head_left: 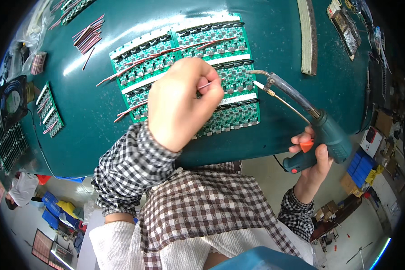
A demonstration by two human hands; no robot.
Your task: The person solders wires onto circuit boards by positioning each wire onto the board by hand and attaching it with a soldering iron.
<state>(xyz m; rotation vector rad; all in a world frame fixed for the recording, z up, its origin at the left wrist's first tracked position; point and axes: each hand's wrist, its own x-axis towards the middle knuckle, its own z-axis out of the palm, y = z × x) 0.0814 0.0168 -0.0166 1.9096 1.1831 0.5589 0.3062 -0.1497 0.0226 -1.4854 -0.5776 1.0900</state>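
Note:
A panel of green circuit boards (234,118) lies on the teal table near its front edge, with rows of black wires and white strips across it. My left hand (180,101) is over the middle of the panel, pinching a thin wire (204,85) between thumb and fingers. It hides part of the boards below. My right hand (317,164) grips a dark green soldering gun (332,137) by its handle, fingers at the red trigger. The gun's bent tip (258,72) and thin feed tube (285,102) point left at the panel's right edge. Several red-and-black wires (144,59) lie across the boards.
Loose wires (89,36) lie left of the panel, with a tied wire bundle (38,63) further left. A small board (49,110), a black fan (14,99) and stacked boards (9,146) occupy the left side. A long strip (307,36) and a dirty metal tray (345,29) lie back right.

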